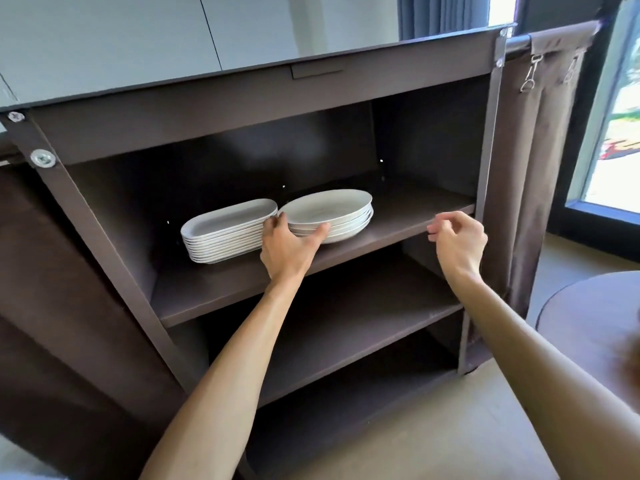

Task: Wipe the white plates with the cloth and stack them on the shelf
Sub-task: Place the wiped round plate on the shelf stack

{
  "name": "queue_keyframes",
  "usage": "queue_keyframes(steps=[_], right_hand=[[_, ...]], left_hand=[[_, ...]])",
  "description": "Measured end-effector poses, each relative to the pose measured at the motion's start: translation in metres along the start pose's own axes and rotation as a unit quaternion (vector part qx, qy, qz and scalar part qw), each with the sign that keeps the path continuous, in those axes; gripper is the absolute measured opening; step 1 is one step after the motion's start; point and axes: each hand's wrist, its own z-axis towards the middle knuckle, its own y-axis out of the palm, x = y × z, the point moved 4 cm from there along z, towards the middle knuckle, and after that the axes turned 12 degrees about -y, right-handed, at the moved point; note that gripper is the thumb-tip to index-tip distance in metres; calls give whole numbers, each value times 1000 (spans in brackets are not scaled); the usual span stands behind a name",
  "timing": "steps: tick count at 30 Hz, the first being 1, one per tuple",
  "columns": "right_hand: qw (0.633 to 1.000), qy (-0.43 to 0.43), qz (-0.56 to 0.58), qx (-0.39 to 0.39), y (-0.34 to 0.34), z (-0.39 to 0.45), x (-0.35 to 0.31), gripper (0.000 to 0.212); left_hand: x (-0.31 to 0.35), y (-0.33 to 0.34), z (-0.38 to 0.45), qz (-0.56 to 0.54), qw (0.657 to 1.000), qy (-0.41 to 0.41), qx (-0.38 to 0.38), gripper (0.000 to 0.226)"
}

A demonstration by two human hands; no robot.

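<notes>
Our left hand (289, 242) holds the round plate stack (330, 211) on the shelf (408, 216), fingers (320, 232) curled around it. We should lift it slowly. Our right hand (459, 237) holds nothing, fingers loosely bent.

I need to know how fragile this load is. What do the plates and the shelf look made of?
Plates: probably glazed ceramic, white with a soft sheen and thick rolled rims; melamine can't be excluded. Shelf: matte dark brown board, likely laminate or painted metal; flat, with no visible grain.
</notes>
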Motion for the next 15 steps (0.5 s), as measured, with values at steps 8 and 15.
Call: queue_keyframes(steps=[8,15], right_hand=[[967,-1,-242,75,-189,-29,15,22],[884,34,-462,71,-292,-81,32,26]], left_hand=[[-2,10,-41,-252,947,89,177,40],[93,107,-235,-312,918,190,-152,12]])
